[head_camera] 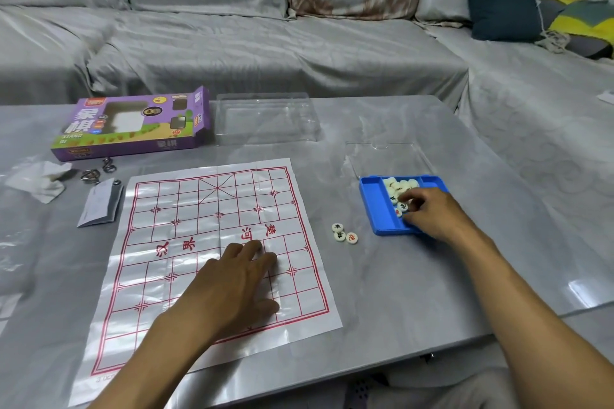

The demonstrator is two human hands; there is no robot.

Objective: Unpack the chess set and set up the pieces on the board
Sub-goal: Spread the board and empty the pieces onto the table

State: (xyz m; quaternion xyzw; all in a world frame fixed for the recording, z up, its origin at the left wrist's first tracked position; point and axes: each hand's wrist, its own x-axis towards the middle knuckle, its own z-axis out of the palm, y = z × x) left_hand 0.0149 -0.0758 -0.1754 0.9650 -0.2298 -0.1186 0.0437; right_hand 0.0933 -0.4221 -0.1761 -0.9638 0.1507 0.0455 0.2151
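Your left hand (232, 285) lies flat on the near right part of the paper board (186, 226), palm down, its fingers (255, 251) straight and slightly spread, pressing the glossy sheet against the surface (415, 282). The board is unfolded, its red grid and red characters facing up, with no piece standing on it.

Your right hand (435, 212) reaches into the blue tray (375, 206), which sits to the right of the board, well apart from it. The fingers of that hand (410, 197) curl down among the white round pieces (400, 184) heaped in the tray's middle compartment; the fingertips touch the pieces, but you cannot tell whether they actually pinch one. The tray's narrow left compartment holds nothing you can see.

Between the board and the tray, three loose pieces (345, 232) lie on the surface, touching each other in a small cluster, two marked in black and one in red.

A clear flat lid (388, 158) lies just behind the tray. Farther back, a clear plastic cover (265, 119) rests beside the purple box (133, 124), whose end flap is open. Near the board's far left corner lie a folded leaflet (99, 204), some metal ring puzzles (96, 171) and a crumpled tissue (40, 179). Behind the surface stands a sofa (232, 43) under a grey cover, with a dark blue cushion (503, 3) at the right.
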